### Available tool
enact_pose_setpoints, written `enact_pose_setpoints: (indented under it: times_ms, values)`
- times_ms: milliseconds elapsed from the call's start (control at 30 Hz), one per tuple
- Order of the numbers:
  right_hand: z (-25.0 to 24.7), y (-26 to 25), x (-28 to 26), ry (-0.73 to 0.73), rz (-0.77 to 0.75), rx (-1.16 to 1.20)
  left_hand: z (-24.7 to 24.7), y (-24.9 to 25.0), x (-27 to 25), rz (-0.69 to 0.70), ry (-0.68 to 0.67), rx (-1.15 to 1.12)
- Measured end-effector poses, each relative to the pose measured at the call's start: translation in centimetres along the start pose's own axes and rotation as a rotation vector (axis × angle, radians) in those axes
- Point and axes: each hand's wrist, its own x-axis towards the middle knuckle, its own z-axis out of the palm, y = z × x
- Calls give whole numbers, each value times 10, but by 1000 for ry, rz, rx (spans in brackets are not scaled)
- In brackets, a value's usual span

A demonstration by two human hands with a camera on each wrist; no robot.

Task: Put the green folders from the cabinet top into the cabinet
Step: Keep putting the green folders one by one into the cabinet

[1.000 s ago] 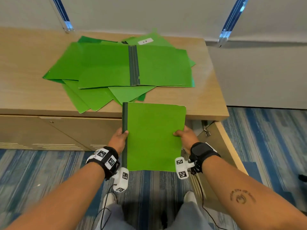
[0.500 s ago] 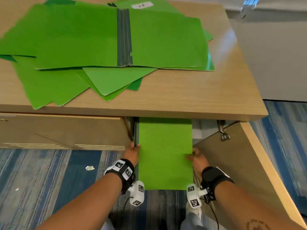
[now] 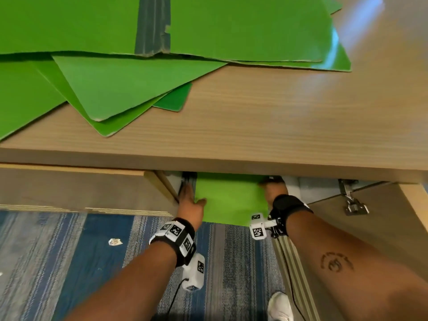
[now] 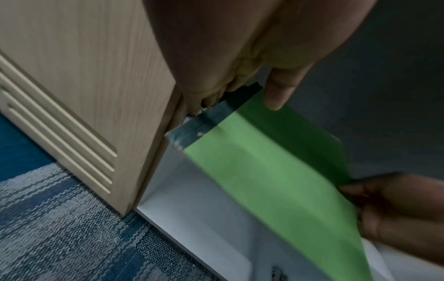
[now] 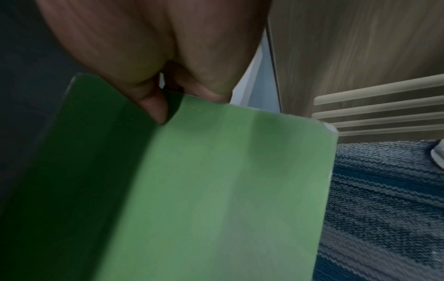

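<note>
A green folder (image 3: 231, 200) sits partway inside the cabinet (image 3: 231, 147), its far end hidden under the cabinet's wooden top and its near end sticking out over the carpet (image 3: 69, 262). The left hand (image 3: 190, 206) grips the folder's left edge, along the dark spine strip (image 4: 204, 121): the thumb (image 4: 280, 89) lies on the upper face and the fingers curl beneath, as the left wrist view shows. The right hand (image 3: 272, 193) holds the opposite edge, thumb (image 5: 153, 106) pressed on top and fingers tucked under; its fingertips reach into the shadow beneath the cabinet top. The folder hangs tilted in the opening, above the cabinet's pale inner floor (image 4: 192, 199), and whether it touches anything inside cannot be told.

On the cabinet top lies the loose pile of green folders (image 3: 162, 42), overlapping at odd angles, the uppermost one spread open with a grey spine. To the right of the held folder the cabinet's open door (image 3: 370, 216) swings outward, a metal hinge (image 3: 352, 200) showing near its upper corner. The closed door (image 3: 81, 188) stands left of the opening. A scrap of paper (image 3: 115, 242) lies on the carpet in front of the cabinet, and a white shoe (image 3: 279, 306) shows below the right forearm
</note>
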Motion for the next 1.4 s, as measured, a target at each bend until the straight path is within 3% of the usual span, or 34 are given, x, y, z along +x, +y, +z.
enact_pose_setpoints:
  times_ms: [133,233,333,433,533,667,833,1033,1133,1267,1400]
  values:
    - [-6,-4,22,-154,122,-272,9,-19,-11,21,15,92]
    - [-5,2,29,-297,74,-440,13,-30,-19,-3,16,48]
    - [-2,-11,28,-227,-2,-289,15,-33,-25,-29,24,-10]
    - [-1,-23,22,-172,-30,58,15,-29,-25,-73,13,-89]
    - [-6,-28,10,-190,-27,-55,16,-25,-21,-98,-4,-200]
    - [-4,-26,6,-282,-33,-453,20,-17,-21,-103,9,-318]
    - [6,-30,-2,-334,-13,-503,21,-10,-24,-126,-8,-395]
    - [35,-38,11,-226,-174,-535,23,-10,-30,-140,2,-415]
    - [35,-29,15,-260,-214,-714,22,-6,-29,-159,-8,-507]
    - [34,-35,8,-180,-157,-570,14,1,-32,-171,41,-520]
    - [25,-49,-26,-21,-336,-521,-1,18,-52,-120,65,-432]
